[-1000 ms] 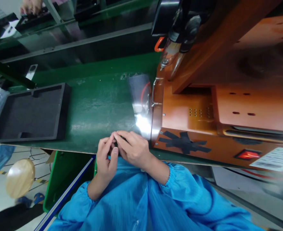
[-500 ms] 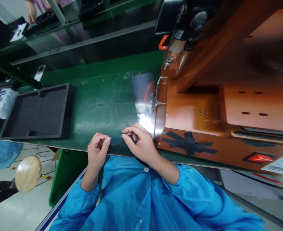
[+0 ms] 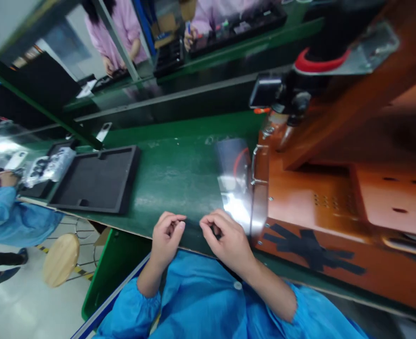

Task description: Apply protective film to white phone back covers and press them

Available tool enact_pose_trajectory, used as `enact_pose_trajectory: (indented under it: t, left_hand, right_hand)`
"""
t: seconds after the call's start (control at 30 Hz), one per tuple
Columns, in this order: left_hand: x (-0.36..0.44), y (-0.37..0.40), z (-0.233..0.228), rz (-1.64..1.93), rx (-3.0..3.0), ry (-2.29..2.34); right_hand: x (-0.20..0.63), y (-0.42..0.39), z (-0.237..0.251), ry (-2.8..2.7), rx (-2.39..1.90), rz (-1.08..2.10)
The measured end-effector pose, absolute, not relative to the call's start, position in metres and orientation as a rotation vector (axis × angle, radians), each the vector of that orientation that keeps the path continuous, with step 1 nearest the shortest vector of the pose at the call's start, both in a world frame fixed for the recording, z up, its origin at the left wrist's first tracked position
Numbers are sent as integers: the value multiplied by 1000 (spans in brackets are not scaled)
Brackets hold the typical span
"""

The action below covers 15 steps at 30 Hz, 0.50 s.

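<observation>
My left hand [image 3: 167, 235] and right hand [image 3: 225, 238] are curled at the green belt [image 3: 172, 179] edge, fingertips pinched; I cannot tell what they hold. A black foam tray [image 3: 96, 181] lies far left.

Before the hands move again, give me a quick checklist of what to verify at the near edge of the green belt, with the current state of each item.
1. Left hand in view at the near edge of the green belt: ok.
2. Right hand in view, close to the orange machine: ok.
3. Hands apart, with a gap between the fingertips: ok.
4. Anything pinched in either hand: cannot tell; the fingers are curled and nothing shows clearly.
5. Black foam tray lying flat on the belt, to the left of the hands: ok.
6. Shiny plate at the machine's opening not touched by the right hand: ok, it seems, though close.
</observation>
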<state>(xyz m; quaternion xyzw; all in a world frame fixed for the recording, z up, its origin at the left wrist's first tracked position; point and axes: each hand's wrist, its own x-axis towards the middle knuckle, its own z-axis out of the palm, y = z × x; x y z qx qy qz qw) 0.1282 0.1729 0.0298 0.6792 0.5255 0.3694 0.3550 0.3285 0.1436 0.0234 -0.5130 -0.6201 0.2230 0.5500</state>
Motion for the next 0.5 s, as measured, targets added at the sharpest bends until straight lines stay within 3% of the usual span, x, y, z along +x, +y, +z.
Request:
enact_pose_trajectory:
  t: [0.27,0.5]
  left_hand:
    - [108,211,49,770,1891,1318]
    - [68,338,83,700,2301,1502]
  right_hand:
    - [331,128,25,-1544,-1098,278]
    - [343,101,23,-1723,-1089,104]
